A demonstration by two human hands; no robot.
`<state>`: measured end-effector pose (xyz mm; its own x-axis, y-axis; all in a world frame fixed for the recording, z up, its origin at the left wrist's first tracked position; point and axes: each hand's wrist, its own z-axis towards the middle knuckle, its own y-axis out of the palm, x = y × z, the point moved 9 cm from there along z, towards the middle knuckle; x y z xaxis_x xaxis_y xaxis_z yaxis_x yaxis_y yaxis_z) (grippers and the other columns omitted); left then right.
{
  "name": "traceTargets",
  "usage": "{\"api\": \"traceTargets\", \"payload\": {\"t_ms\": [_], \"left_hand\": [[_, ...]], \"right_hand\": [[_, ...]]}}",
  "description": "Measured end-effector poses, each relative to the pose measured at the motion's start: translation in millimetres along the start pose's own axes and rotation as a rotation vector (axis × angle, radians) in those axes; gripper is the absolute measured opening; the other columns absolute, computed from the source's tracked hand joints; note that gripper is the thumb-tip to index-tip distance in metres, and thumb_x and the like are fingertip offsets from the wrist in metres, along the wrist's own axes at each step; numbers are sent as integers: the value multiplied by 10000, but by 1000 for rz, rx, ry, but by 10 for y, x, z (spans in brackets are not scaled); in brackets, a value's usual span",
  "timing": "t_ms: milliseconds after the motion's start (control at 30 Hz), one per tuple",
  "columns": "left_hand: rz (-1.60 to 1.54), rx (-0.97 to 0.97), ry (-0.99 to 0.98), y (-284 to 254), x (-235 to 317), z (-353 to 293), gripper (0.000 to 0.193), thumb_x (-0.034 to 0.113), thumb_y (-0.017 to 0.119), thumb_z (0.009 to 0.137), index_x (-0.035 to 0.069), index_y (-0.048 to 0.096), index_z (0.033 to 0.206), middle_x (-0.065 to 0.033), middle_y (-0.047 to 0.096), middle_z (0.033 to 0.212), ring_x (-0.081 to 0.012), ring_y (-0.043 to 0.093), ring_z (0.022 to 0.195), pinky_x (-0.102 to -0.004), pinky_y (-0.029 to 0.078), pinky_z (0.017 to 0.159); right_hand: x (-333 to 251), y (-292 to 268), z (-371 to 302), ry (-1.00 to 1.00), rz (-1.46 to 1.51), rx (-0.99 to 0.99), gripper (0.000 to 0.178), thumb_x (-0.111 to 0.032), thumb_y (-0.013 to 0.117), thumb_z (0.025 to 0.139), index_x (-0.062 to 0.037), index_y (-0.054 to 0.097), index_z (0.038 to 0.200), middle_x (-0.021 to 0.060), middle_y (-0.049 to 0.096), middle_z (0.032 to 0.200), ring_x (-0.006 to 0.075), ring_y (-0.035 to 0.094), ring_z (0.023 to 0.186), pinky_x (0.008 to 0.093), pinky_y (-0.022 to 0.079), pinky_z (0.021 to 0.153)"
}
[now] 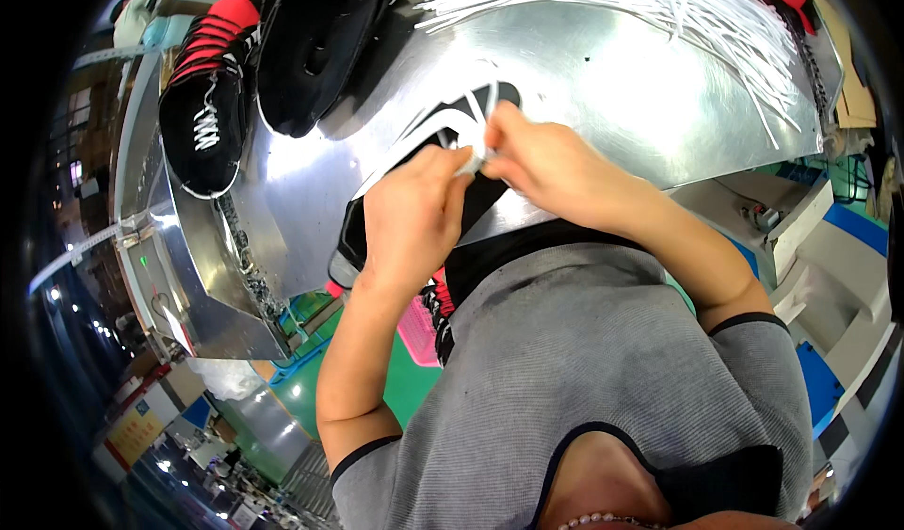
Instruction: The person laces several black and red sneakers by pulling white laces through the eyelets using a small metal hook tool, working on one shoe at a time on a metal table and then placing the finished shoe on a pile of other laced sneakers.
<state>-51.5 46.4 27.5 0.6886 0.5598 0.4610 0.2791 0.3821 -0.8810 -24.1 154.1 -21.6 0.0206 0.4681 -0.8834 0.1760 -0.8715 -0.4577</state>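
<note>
In front of me lies a black and white shoe (485, 194), slanting across the metal table. My left hand (407, 215) is over its middle, thumb and fingers pinched together at a white shoelace (476, 109). Close against it, my right hand (557, 168) is closed on the same lace, with its fingertips meeting near the shoe's opening. White loops of lace rise above the fingers. Both hands hide much of the lacing, so its path through the shoe cannot be made out.
A pile of loose white laces (650, 8) spreads along the table's far side. At the far left lie a black shoe with red lacing (202, 120) and a black shoe sole-up (311, 55). Below the metal table (311, 205) sits a pink basket (420, 332).
</note>
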Motion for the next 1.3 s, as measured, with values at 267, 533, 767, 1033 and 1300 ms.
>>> {"api": "traceTargets", "payload": {"t_ms": [267, 533, 767, 1033, 1300], "left_hand": [[249, 241, 434, -154, 430, -482, 336, 14, 657, 643, 27, 686, 978, -49, 632, 801, -188, 619, 646, -295, 483, 554], [-782, -424, -477, 229, -511, -427, 444, 374, 493, 1024, 28, 618, 1271, -112, 647, 1206, -219, 579, 1157, -343, 408, 1012], [-970, -421, -684, 458, -642, -236, 162, 208, 704, 897, 48, 720, 917, 6, 672, 863, -79, 571, 832, -237, 450, 790], [-962, -94, -690, 282, -784, -78, 153, 89, 690, 896, -22, 719, 997, -52, 715, 915, -97, 634, 797, -229, 505, 739], [-1014, -80, -620, 255, -635, -68, 164, 86, 691, 890, -30, 713, 1004, -58, 711, 931, -104, 629, 838, -245, 497, 794]], "right_hand": [[606, -847, -235, 200, 611, 217, 263, -317, 602, 963, -104, 551, 1109, -10, 613, 932, 14, 521, 738, 170, 304, 540], [212, -534, 1, 10, 296, 346, 449, -198, 851, 764, -83, 511, 1035, -44, 480, 817, 55, 405, 720, 218, 354, 640], [308, -401, 11, 98, 411, 382, 390, -155, 816, 801, -71, 515, 1035, -19, 541, 801, 49, 469, 724, 216, 380, 620], [485, -398, 26, 360, 422, 262, 329, -192, 785, 839, -56, 536, 1006, -16, 557, 789, 48, 465, 693, 206, 365, 589], [387, -333, -36, 218, 522, 219, 229, -192, 718, 905, -113, 514, 973, -58, 516, 772, 20, 425, 685, 191, 310, 572]]}}
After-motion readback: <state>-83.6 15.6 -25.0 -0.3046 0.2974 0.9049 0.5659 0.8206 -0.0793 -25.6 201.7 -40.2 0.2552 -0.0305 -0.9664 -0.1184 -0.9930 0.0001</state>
